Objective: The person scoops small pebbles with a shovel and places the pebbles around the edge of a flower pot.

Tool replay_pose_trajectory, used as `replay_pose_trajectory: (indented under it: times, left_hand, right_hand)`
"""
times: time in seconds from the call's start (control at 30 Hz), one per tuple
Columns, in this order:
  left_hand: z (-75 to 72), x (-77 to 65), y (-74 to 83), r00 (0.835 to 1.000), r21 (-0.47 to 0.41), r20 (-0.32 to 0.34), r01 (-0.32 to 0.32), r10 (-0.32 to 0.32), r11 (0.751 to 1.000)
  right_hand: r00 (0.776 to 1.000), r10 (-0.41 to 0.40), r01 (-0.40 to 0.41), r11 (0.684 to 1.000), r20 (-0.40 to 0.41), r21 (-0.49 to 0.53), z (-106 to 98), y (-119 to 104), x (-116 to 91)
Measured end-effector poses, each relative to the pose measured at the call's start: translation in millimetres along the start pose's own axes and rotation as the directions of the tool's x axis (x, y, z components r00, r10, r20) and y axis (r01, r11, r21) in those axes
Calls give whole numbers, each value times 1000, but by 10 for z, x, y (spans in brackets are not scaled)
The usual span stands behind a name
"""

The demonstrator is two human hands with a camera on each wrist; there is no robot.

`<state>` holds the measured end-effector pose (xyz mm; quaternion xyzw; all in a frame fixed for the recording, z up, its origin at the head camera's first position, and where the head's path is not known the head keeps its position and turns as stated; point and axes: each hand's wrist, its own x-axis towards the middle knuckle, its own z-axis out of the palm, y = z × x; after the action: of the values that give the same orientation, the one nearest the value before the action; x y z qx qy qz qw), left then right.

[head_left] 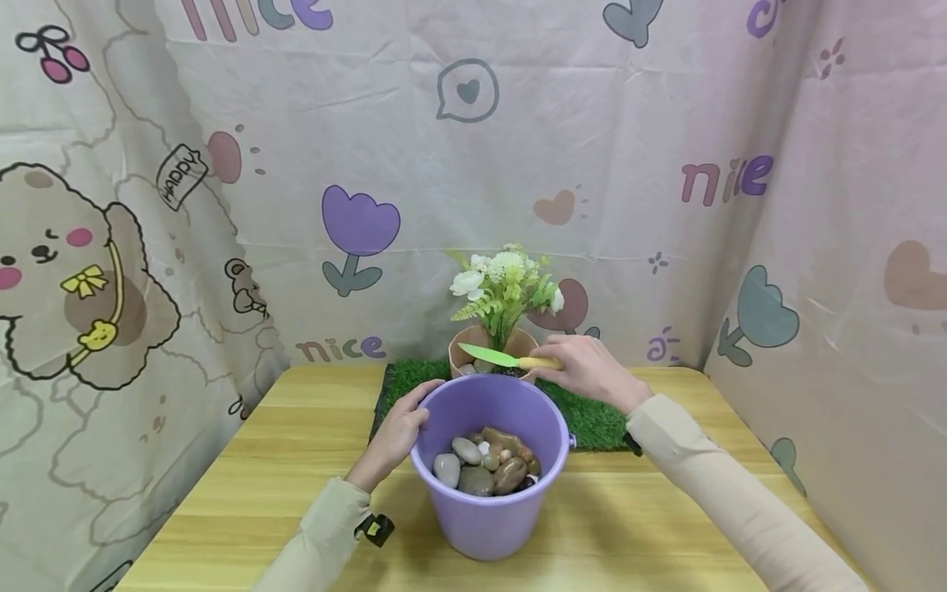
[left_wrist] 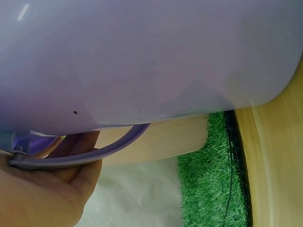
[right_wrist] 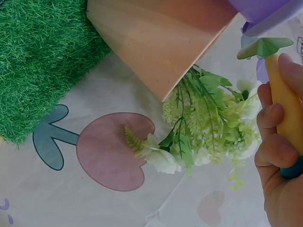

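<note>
A purple bucket (head_left: 488, 526) stands tilted toward me on the table, with several smooth stones (head_left: 477, 479) inside. My left hand (head_left: 395, 427) grips its rim at the left. In the left wrist view, the bucket's handle (left_wrist: 111, 149) passes across those fingers. Above the bucket's far rim, my right hand (head_left: 592, 370) holds a small garden trowel by its yellow handle (right_wrist: 284, 101), the green blade (head_left: 488, 355) pointing left. Behind the blade is a peach-coloured flowerpot (head_left: 525, 340) with white flowers (head_left: 506, 278) and stones; the bucket partly hides it.
Artificial grass matting (head_left: 592, 417) lies under the pot at the back of the wooden table (head_left: 259, 460). A printed curtain (head_left: 473, 173) hangs close behind the table and along both sides.
</note>
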<state>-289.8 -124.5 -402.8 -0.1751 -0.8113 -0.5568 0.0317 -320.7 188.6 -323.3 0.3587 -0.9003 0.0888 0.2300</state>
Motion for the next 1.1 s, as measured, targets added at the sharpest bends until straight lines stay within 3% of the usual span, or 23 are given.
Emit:
replay_pose_trajectory:
  times: [0.27, 0.6, 0.77, 1.1]
  left_hand:
    - [-15, -6, 22, 1000, -14, 20, -12, 12, 1000]
    - [-23, -4, 14, 999, -7, 24, -24, 24, 1000]
    - [-15, 0, -7, 1000, -3, 12, -22, 22, 1000]
    - [-10, -7, -2, 1000, -9, 13, -16, 16, 1000]
  right_hand:
    - [996, -60, 62, 998, -61, 23, 17, -44, -64]
    - [971, -192, 197, 980, -144, 21, 66, -103, -190]
    - [972, -195, 201, 979, -129, 33, 55, -121, -258]
    - [977, -214, 214, 975, -8, 54, 23, -215, -347]
